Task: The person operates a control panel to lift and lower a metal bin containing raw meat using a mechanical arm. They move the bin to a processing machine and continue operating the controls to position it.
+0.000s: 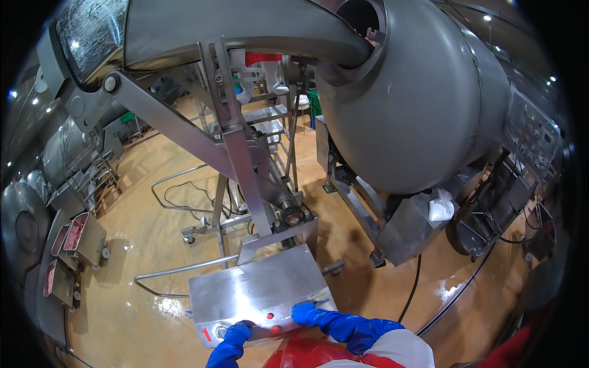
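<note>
- The left hand (238, 332), blue-gloved, is placed at the front of the metal control box (257, 279); its grip cannot be determined.
- The right hand (304, 313), likewise gloved, is placed farther right on the box; its finger closure cannot be determined.
- A red button (270, 316) and a red knob (275, 330) are located between the hands.
- A large drum (405, 116) is positioned beyond the right hand.
</note>
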{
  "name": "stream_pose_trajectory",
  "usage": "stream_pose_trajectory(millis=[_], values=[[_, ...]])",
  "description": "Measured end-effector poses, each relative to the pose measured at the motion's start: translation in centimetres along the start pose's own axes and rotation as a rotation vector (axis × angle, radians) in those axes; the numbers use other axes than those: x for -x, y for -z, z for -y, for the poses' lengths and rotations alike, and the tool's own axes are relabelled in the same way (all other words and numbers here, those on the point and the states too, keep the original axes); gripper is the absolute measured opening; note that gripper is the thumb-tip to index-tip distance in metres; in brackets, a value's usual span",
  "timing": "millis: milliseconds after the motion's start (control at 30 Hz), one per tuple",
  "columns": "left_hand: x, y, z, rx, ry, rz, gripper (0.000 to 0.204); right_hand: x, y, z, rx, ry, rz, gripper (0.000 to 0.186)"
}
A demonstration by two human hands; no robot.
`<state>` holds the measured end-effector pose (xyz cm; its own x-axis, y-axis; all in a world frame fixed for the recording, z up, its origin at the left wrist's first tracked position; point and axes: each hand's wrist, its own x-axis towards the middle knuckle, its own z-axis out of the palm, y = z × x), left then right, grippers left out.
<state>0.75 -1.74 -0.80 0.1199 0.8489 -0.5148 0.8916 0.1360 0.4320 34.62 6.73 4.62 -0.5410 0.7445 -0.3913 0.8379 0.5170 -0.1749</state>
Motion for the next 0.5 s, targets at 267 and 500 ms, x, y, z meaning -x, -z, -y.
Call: stream_pose_trajectory(millis=[267,500], values=[[-0.6,-1.0,0.9,0.017,0.025,0.000,0.041,0.5,0.6,0.0,-0.002,0.014,0.018,0.028],[-0.5,-1.0,0.8,0.005,0.031,-0.015,0.041,1.0,1.1,0.2,-0.004,0.034,0.006,0.029]])
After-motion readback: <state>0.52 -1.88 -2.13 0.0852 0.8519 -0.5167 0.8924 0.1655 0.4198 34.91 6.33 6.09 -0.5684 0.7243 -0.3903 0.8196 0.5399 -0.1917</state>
